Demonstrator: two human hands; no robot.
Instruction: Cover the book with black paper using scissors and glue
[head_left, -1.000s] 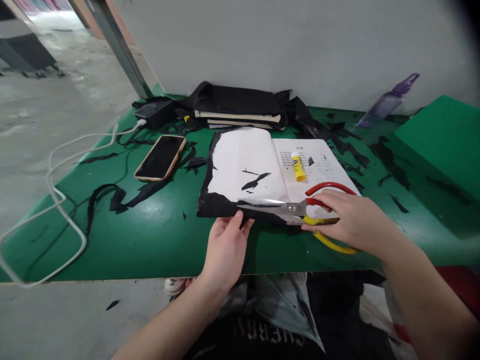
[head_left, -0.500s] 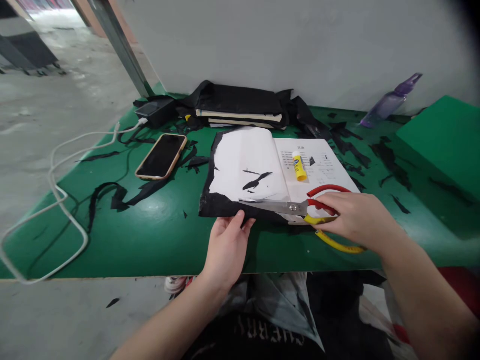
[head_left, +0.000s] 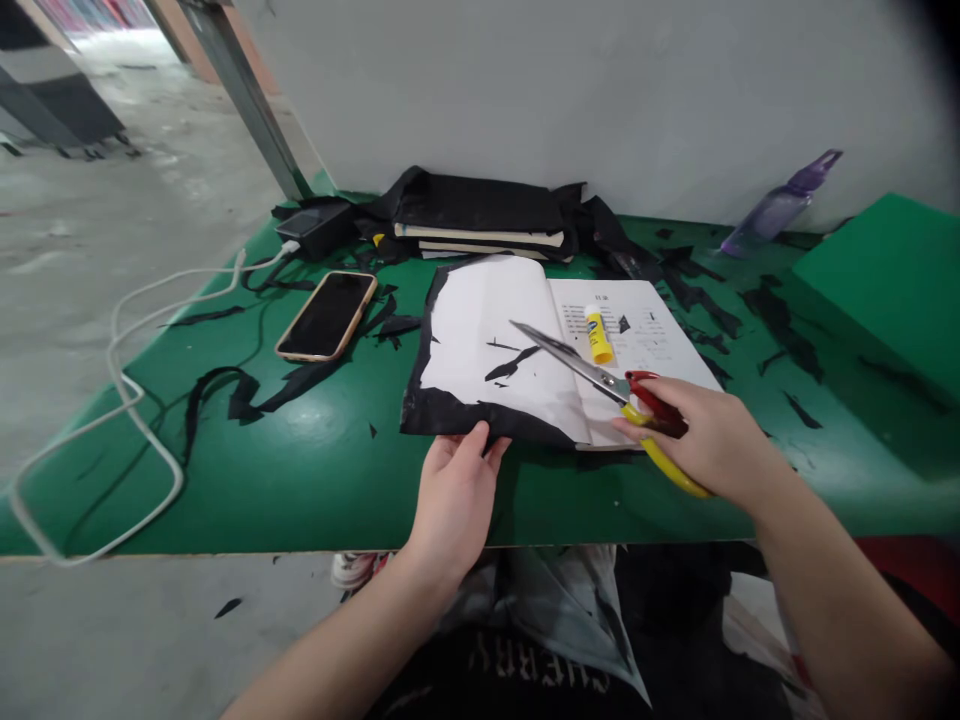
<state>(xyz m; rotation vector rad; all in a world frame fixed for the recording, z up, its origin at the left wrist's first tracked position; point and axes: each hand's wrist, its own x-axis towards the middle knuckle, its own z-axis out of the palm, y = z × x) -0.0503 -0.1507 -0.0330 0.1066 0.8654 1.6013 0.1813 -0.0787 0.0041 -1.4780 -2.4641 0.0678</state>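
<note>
We grip the red-and-yellow-handled scissors (head_left: 600,375) in our right hand (head_left: 712,440), blades closed and angled up-left over the open book (head_left: 547,340) on the green table (head_left: 300,470). Our left hand (head_left: 454,495) pinches the book's black near edge, fingers curled. A glue stick (head_left: 598,335) lies on the printed page; a phone (head_left: 327,315) sits well left.

Past my work I see a phone (head_left: 327,315), a glue stick (head_left: 598,336), a purple spray bottle (head_left: 780,203) and a white cable (head_left: 112,375).
</note>
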